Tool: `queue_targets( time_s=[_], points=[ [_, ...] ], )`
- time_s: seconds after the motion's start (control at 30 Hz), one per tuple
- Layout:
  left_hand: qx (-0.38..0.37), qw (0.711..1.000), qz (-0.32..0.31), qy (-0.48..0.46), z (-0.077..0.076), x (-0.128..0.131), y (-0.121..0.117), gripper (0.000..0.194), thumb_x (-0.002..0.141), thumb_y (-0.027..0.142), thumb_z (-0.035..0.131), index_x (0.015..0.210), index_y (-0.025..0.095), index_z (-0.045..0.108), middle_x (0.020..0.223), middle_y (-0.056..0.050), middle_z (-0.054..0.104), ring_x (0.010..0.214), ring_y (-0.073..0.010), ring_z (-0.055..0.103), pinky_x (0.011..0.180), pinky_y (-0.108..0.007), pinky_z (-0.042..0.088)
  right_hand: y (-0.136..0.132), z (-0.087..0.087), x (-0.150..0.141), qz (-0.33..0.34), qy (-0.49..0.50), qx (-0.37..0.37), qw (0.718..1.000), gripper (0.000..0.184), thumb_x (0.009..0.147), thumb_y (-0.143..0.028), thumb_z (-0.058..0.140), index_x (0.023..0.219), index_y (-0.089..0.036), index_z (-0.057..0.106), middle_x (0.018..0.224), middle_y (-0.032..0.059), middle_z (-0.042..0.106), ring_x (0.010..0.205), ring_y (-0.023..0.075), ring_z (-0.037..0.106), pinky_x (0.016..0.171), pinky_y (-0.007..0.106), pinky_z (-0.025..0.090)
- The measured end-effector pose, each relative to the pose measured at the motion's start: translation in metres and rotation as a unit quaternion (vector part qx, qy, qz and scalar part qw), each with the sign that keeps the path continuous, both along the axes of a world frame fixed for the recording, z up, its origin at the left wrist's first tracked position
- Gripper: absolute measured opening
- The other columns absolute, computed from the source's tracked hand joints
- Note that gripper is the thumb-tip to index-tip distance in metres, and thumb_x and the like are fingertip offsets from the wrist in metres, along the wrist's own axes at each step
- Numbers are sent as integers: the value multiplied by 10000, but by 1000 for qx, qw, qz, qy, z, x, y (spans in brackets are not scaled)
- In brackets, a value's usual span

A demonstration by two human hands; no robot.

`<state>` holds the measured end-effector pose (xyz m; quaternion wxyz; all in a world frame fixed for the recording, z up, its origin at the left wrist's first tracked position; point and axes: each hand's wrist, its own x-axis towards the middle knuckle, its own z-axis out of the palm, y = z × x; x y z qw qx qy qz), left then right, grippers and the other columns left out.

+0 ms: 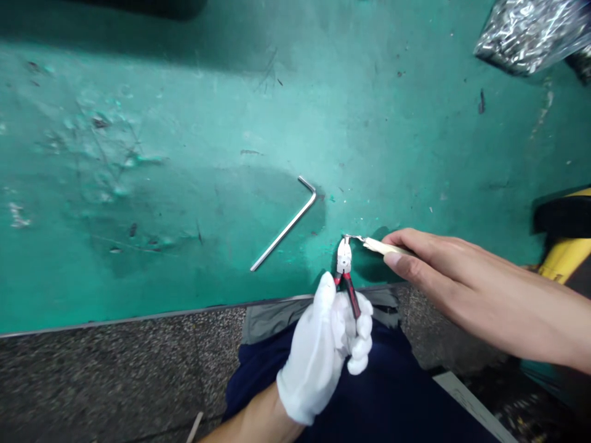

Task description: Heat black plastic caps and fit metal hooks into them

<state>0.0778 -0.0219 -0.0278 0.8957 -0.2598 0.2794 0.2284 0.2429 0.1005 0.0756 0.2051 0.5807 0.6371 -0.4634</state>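
Note:
In a white glove, my left hand (323, 344) is closed around the red-and-black handles of small cutting pliers (344, 258), jaws pointing away from me. The jaw tips meet a thin metal piece (354, 237) that sticks out of a pale, wood-like stick (381, 247). Whether the jaws grip that piece or only touch it, I cannot tell. My bare right hand (443, 277) pinches the stick between thumb and fingers, just above the table's near edge. Left of the pliers lies a silver hex key (286, 229), touched by neither hand.
The worn green table (207, 123) ends at a straight near edge above my lap. A plastic bag of shiny metal parts (526, 37) lies at the far right. A yellow and black object (566, 240) stands at the right edge. A dark object (152, 5) is cut off at the top.

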Motion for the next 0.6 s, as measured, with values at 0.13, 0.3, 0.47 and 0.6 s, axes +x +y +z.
queue_targets(
  time_s=[0.13,0.3,0.47,0.6],
  points=[
    [-3,1000,-4,11,0,0,1,693,934,735,297,873,133,635,648,-11,549,430,-110,484,377,-222,350,1,1,-1,3,-2,1,1000,271,1023,-445,441,1002,-244,621,909,42,694,793,241,647,699,335,500],
    [-5,1000,-6,1,0,0,1,698,935,735,290,873,134,638,653,-15,553,435,-114,491,380,-227,360,3,0,-1,7,6,-11,1000,298,1032,-455,425,985,-237,623,869,39,683,743,225,633,689,337,496],
    [-4,1000,-6,20,2,1,1,681,915,749,346,857,135,635,645,-10,546,431,-106,479,380,-217,345,4,-1,0,10,11,-17,1000,307,1028,-472,425,988,-237,618,878,41,678,746,224,626,694,345,494],
    [-2,999,-12,37,4,1,1,682,899,762,368,854,136,634,642,-11,544,426,-105,473,378,-214,334,4,-1,-1,12,7,-18,1000,314,1028,-476,422,969,-237,617,868,38,675,737,221,623,688,346,490]
  ],
)
